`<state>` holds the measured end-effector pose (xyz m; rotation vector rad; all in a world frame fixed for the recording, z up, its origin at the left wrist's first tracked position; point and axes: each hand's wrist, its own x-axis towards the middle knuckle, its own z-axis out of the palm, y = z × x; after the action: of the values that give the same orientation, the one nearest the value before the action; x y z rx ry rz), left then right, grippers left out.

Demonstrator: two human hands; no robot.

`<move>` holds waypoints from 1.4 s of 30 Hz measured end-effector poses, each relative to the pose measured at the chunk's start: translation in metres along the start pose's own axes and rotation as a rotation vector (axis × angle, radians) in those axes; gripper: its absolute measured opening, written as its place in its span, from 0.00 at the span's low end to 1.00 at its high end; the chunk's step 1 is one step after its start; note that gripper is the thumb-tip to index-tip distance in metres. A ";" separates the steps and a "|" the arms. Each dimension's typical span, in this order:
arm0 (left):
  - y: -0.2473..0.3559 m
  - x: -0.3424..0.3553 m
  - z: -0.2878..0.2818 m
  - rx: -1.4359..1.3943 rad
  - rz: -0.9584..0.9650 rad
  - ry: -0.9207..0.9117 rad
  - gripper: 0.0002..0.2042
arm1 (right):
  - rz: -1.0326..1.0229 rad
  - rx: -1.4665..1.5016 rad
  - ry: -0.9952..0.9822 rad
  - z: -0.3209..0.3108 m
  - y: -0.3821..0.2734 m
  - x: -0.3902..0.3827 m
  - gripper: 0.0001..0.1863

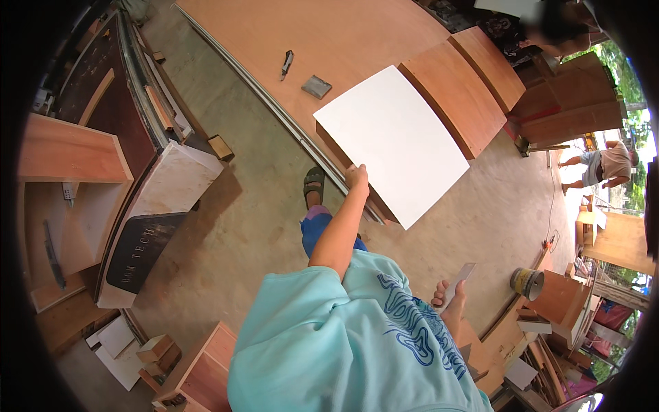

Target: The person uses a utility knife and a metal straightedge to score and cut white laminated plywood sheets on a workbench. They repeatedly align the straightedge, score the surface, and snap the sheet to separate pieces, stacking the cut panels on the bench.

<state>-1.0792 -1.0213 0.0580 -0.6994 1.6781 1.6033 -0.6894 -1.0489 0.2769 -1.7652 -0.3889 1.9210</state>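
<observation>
My left hand (357, 178) is closed on the near-left edge of a white rectangular panel (392, 141). The panel lies flat on top of a wooden box (333, 145), whose brown side shows beneath the edge. Low on the right, by my shirt, my right hand (453, 309) grips a thin, flat, pale rectangular piece (463, 276) that looks like a spreader blade. Beyond the panel, a utility knife (287, 64) and a grey flat block (316, 86) rest on a large wooden sheet (343, 34).
Two brown wooden boxes (458, 93) stand beyond the panel to the right. A dark bench (103, 89) and an open wooden drawer box (75, 158) are at left. A metal can (527, 283) and stacked boards lie at lower right. Another person (607, 165) bends over at far right.
</observation>
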 end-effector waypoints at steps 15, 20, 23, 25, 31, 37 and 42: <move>0.027 -0.004 -0.020 0.039 -0.054 0.069 0.14 | 0.005 -0.189 0.085 0.049 0.039 -0.005 0.24; 0.041 -0.069 -0.033 0.380 0.121 -0.430 0.25 | -0.194 -0.364 -0.206 0.075 0.032 0.013 0.14; 0.073 -0.162 -0.042 0.455 -0.174 -1.045 0.27 | -0.406 -0.787 -0.275 0.119 0.021 0.013 0.20; 0.070 -0.193 -0.052 0.546 -0.041 -1.063 0.24 | -0.618 -1.065 -0.353 0.152 0.024 0.014 0.39; 0.067 -0.191 -0.073 0.476 0.188 -0.705 0.17 | -1.017 -1.454 -0.562 0.188 0.039 0.038 0.39; 0.072 -0.149 -0.111 -0.101 -0.050 -0.736 0.12 | -1.409 -1.600 -0.595 0.220 0.024 -0.003 0.44; 0.101 -0.118 -0.135 -0.372 -0.009 -0.787 0.13 | -1.683 -1.122 -0.181 0.236 -0.007 -0.013 0.43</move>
<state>-1.1034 -1.1563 0.2113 -0.1795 0.8182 1.8699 -0.9203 -1.0214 0.3193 -0.8032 -2.3257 0.4702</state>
